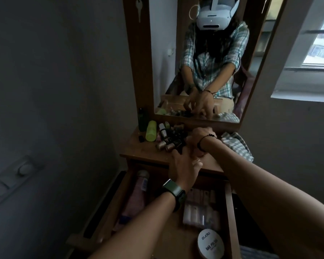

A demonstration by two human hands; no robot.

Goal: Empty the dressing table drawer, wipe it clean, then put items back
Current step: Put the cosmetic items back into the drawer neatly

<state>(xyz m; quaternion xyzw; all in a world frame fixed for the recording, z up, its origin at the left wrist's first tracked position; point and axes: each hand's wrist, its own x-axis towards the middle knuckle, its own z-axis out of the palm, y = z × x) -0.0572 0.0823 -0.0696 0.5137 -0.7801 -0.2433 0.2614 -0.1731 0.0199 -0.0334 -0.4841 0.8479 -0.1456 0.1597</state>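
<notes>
We are reaching both hands to the nail polish bottles (168, 139) clustered on the dressing table top (148, 156): left hand (182, 168) loosely spread, right hand (198, 141) curled, its grip unclear.

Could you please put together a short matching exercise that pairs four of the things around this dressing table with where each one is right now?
Things:
1. Lime-green bottle
2. White round tin
3. Key
4. Checked cloth

Places:
A. Hanging at the top left of the mirror frame
B. On the tabletop at the right, beside the right hand
C. In the open drawer, near corner
D. On the tabletop at the left, next to the small nail polish bottles

Pairs: 1-D, 2-C, 3-A, 4-B
</notes>
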